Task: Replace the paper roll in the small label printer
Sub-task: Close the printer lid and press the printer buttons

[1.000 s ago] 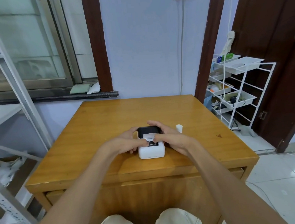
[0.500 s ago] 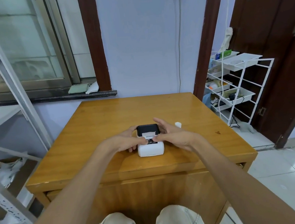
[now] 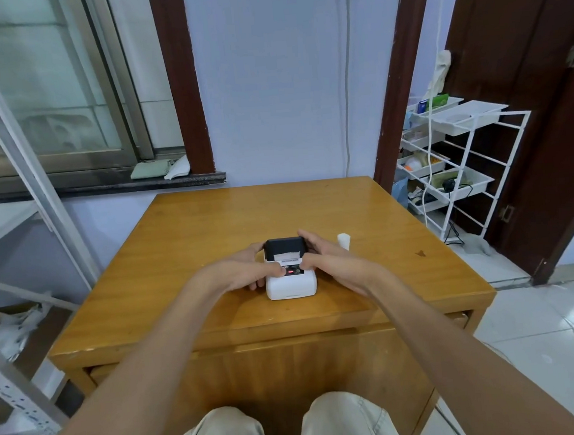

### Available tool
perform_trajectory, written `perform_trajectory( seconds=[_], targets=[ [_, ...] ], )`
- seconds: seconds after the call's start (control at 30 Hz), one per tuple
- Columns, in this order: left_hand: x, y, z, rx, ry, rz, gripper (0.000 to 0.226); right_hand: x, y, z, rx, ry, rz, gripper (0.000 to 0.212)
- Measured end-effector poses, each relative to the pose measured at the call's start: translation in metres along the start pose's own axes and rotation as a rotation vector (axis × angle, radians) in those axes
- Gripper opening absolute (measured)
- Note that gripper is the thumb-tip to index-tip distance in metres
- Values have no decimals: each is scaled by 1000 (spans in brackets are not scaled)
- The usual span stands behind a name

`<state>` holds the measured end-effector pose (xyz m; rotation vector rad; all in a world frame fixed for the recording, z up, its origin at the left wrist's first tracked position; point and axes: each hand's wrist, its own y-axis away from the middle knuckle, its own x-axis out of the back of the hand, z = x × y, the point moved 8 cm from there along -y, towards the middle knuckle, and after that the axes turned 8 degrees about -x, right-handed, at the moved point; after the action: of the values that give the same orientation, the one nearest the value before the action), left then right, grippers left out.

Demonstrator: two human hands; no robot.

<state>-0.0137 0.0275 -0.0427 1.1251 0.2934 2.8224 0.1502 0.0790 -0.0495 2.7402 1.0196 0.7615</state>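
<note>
A small white label printer (image 3: 291, 285) with a black lid at its far end sits near the front middle of the wooden table (image 3: 211, 230). A strip of white paper shows at the lid's slot. My left hand (image 3: 248, 271) grips the printer's left side, thumb on its top panel. My right hand (image 3: 330, 262) grips the right side, fingers wrapped round the black lid, thumb on the panel. A small white paper roll (image 3: 344, 240) stands on the table just right of my right hand.
A white wire rack (image 3: 460, 169) with trays stands to the right by a dark door. A white metal shelf frame (image 3: 36, 189) runs along the left. My knees show below the table's front edge.
Both hands stay on the printer. My right fingers have closed down around the black lid, and the view has shifted slightly.
</note>
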Motion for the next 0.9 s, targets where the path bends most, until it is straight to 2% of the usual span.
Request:
perform_trajectory(
  seconds=[0.3, 0.47, 0.6, 0.63, 0.77, 0.9],
  targets=[
    [-3, 8, 0, -43, 101, 90, 91, -1, 4, -2, 7, -16, 32, 90],
    [-9, 16, -14, -129, 256, 225, 89, 4, 9, -1, 60, -99, 88, 88],
    [-11, 18, -21, -206, 195, 385, 79, 8, 13, 3, 107, -159, 166, 78],
    [-11, 21, -20, -217, 183, 405, 80, 8, 14, 2, 120, -160, 186, 74],
    [-11, 25, -18, -241, 148, 413, 109, 5, 15, 2, 151, -119, 247, 66],
    [-13, 24, -21, -225, 165, 402, 116, 0, 15, 1, 151, -64, 278, 66]
  ],
)
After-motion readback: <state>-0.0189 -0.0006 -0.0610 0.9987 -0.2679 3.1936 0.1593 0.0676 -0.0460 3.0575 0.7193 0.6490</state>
